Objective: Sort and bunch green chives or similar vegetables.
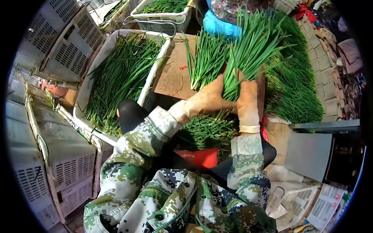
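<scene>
I've got L hand [210,98] & R hand [248,99] closed round a green bunch [250,48] over brown board [171,73]; dark mark [37,173] on crate [27,143] resembles "7", sheet [325,206] print too sm. to read.

A strip of tabletop [169,79] between crate [157,68] and lying bunch [208,58] gives room to pass, bare but for a red tie [183,67]. The crate's rim walls its left. Beyond the lying bunch, a blue sleeve [220,26] blocks; rightward, the held bunch [252,46] and heap [299,93] crowd in.
</scene>
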`<state>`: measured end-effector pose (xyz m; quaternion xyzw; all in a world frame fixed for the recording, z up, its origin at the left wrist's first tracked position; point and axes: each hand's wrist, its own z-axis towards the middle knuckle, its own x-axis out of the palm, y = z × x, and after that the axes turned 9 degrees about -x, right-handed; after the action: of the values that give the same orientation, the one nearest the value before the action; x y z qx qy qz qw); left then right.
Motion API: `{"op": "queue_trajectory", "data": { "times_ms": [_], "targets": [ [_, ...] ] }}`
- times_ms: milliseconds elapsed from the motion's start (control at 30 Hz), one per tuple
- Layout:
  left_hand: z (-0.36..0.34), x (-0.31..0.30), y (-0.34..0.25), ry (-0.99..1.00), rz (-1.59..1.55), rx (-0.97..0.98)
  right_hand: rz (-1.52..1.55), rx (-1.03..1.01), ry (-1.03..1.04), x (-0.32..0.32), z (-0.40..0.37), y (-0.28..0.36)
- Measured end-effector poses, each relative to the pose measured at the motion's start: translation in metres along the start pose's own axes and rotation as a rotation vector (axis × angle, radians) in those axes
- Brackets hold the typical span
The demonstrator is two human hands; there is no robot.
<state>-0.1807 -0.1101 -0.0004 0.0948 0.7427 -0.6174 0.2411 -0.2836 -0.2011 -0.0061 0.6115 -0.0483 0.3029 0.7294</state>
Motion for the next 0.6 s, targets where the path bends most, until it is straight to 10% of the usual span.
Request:
{"op": "queue_trajectory", "data": {
  "times_ms": [233,433,600],
  "targets": [
    [0.084,-0.045,0.046,-0.035,-0.185,-0.145,0.052,0.146,0.035,0.018,0.095,-0.084],
    [0.138,-0.014,0.173,-0.008,-0.658,-0.543,-1.082,0.456,0.015,-0.033,0.086,-0.193],
    [0.136,-0.017,0.162,-0.033,-0.582,-0.615,-1.005,0.392,-0.007,-0.050,0.074,-0.190]
  ]
}}
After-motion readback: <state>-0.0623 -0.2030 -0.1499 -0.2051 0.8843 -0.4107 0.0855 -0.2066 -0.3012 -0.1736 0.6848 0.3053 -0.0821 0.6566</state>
